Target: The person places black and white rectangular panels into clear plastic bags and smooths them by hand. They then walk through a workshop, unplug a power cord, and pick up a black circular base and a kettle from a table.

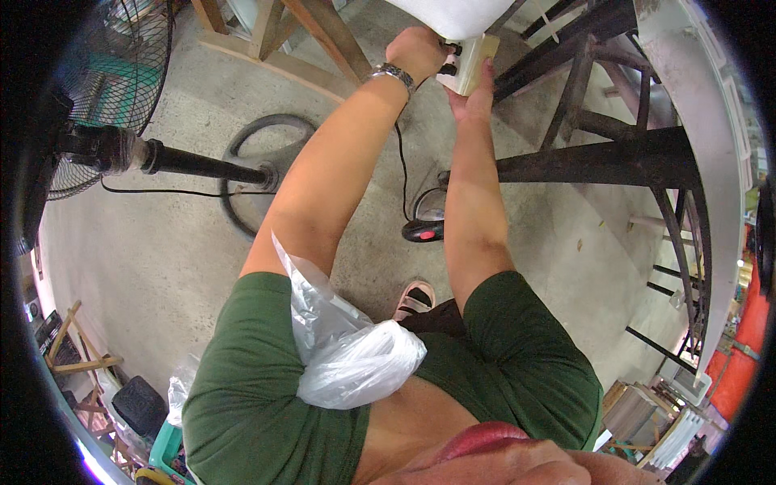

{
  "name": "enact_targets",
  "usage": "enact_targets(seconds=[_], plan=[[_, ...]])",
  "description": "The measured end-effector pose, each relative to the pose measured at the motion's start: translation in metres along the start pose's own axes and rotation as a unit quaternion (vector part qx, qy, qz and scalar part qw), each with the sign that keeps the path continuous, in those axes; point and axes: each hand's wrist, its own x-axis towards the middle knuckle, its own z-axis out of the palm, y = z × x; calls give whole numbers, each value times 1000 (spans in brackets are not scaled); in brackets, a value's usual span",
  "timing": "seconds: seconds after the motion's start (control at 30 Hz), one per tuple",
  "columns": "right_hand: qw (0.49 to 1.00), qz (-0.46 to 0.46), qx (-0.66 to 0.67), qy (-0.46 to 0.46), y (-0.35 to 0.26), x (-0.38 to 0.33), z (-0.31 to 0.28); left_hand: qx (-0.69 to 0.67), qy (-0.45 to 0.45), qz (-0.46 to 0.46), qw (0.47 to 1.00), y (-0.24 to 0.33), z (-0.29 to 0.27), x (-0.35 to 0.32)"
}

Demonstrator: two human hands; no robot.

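Note:
Both my arms reach forward to a cream-coloured box (469, 79), which looks like a power socket box, near the top of the head view. My right hand (477, 90) grips it from the right, its thumb along the side. Against the box's left side sit black plugs (447, 70). My left hand (415, 50), with a watch on its wrist, is closed at these plugs; its fingertips are partly hidden. A thin black cord (402, 162) drops from there to a black handled appliance with a red button (424, 231) on the floor. Something white and rounded (457, 14) hangs just above my hands.
A standing fan (121, 89) with a round base (267, 129) is on the left. Wooden framing (323, 32) stands at the far left. Black metal table legs (582, 158) fill the right. A clear plastic bag (360, 364) lies against my chest.

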Motion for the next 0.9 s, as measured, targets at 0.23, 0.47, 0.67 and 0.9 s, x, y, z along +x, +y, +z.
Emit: enact_targets(seconds=[0.23, 0.47, 0.67, 0.9], plan=[[999, -17, -16, 26, 2, -3, 10, -55, 73, 109, 990, -42, 18, 34], [992, -56, 52, 100, -14, -6, 4, -171, -1, -120, 978, -33, -7, -10], [988, -44, -124, 78, 1, -2, 11, -465, 69, -170, 866, -75, -38, -76], [944, -58, -279, 167, -2, -41, 18, -553, -10, -298, 778, -85, -59, -202]])
